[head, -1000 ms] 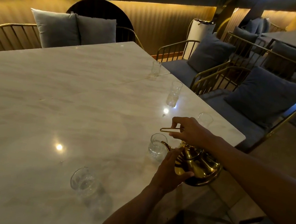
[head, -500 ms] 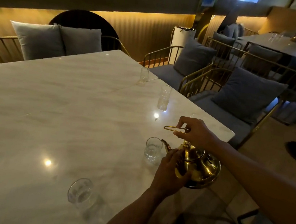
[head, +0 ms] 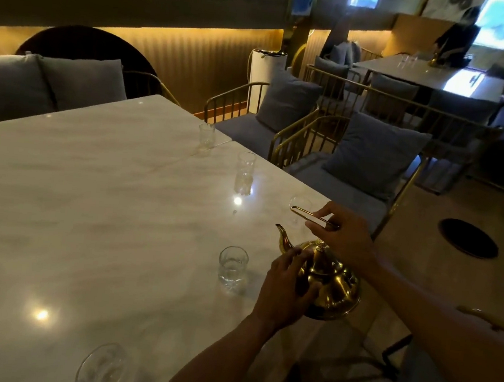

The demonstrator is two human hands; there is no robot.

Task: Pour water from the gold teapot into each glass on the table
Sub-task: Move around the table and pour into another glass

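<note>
The gold teapot (head: 332,283) hangs upright over the marble table's (head: 89,206) right edge. My right hand (head: 343,236) grips its thin top handle. My left hand (head: 286,289) lies flat against the pot's left side, below the spout. A short glass (head: 232,267) with water in it stands just left of the pot. Behind the handle a glass (head: 298,206) is partly hidden. A tall glass (head: 244,173) and a small glass (head: 206,135) stand farther back along the right edge. Another glass (head: 104,369) sits at the bottom.
Gold-framed chairs with grey cushions (head: 374,155) line the table's right side. Two grey pillows (head: 48,85) rest at the far end. A white cylinder (head: 263,78) stands by the wall. Another table (head: 431,74) is at the back right.
The teapot has tipped back upright and its spout has lifted away from the short glass. The view has tilted up and shifted right.
</note>
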